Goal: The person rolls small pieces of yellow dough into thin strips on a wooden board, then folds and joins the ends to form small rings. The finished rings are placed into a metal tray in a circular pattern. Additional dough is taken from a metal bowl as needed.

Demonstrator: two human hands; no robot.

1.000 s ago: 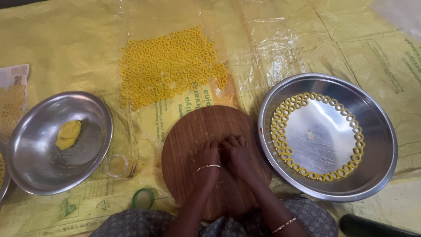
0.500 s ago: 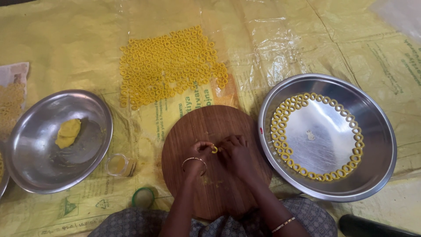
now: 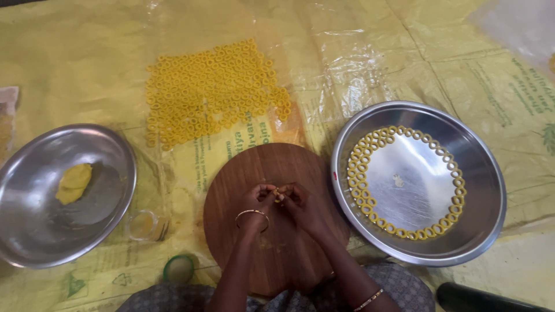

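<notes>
Two steel vessels lie on the yellow plastic sheet (image 3: 69,63): at the left, a steel bowl (image 3: 34,231) holding one lump of yellow dough (image 3: 73,183); at the right, a wide steel plate (image 3: 480,173) with small dough rings (image 3: 358,167) laid along its inner edge, doubled on the left side, too many to count surely. Between them is one round wooden board (image 3: 254,167). Over the board both hands meet: the left hand (image 3: 258,200) and the right hand (image 3: 302,203) pinch a small piece of dough (image 3: 278,195) between their fingertips, held just above the board's middle. Farther away, a large patch of finished rings (image 3: 214,86) covers the sheet. Near the board's left lie one small glass jar (image 3: 144,225) and one green lid (image 3: 178,268)
</notes>
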